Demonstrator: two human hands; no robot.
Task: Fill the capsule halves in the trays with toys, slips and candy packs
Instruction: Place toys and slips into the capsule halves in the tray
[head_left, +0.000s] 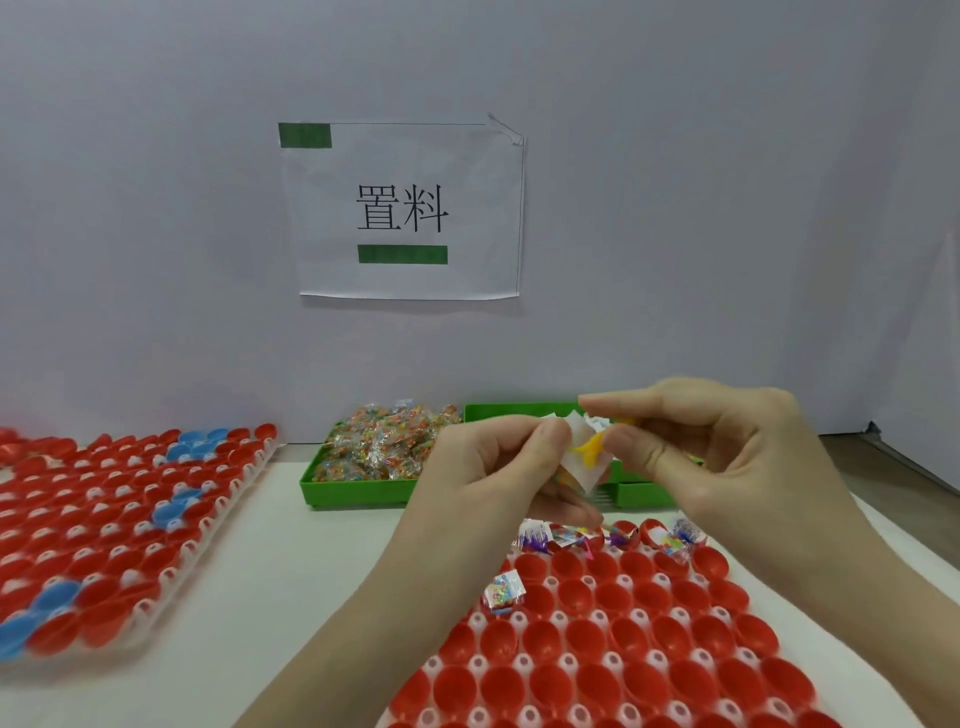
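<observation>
Sign (402, 210) "置料", L hand (498, 467) pinches slip (584, 470), R hand (727, 447) pinches yellow toy (592, 448)

A white table (291, 561) carries everything; on its near right lies a clear tray (613, 670) of red capsule halves; at the left, a second tray (223, 499) of red and blue halves; at the far middle, a green bin (358, 491) heaped with candy packs, another green bin (519, 411) just beside it to the right.

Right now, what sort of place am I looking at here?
Probably a packing workstation for toy capsules: trays of red capsule halves cover the table, a green bin of candy packs sits at the back, and a printed sign is taped to the partition.
</observation>
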